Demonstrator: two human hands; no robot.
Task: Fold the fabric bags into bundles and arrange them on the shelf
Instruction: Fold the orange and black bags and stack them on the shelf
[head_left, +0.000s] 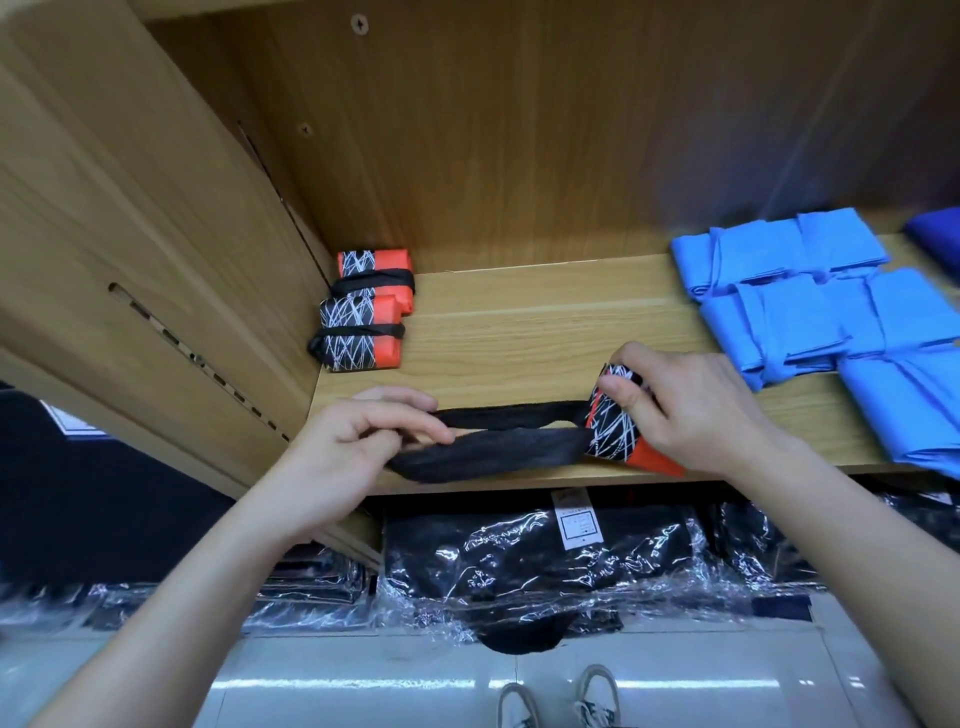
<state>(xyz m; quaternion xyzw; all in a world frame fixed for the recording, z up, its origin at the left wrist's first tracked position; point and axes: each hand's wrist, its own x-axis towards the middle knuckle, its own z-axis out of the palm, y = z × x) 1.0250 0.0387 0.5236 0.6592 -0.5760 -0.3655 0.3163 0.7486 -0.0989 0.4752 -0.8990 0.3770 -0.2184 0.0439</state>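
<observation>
On the wooden shelf (519, 322), near its front edge, lies a folded orange and black bag with white scribble lines (615, 434). My right hand (691, 410) grips this folded bag from above. Two black handle straps (498, 436) stretch out leftward from it. My left hand (358, 441) pinches the far end of the straps, pulling them taut. Two finished bundles of the same pattern (366, 312), each tied round with a black strap, sit stacked against the shelf's left wall at the back.
Several folded blue fabric bags (810, 301) cover the right side of the shelf. A darker blue piece (935, 234) lies at the far right. The shelf below holds black goods in clear plastic wrap (540, 561). A wooden side panel (156, 260) rises at left.
</observation>
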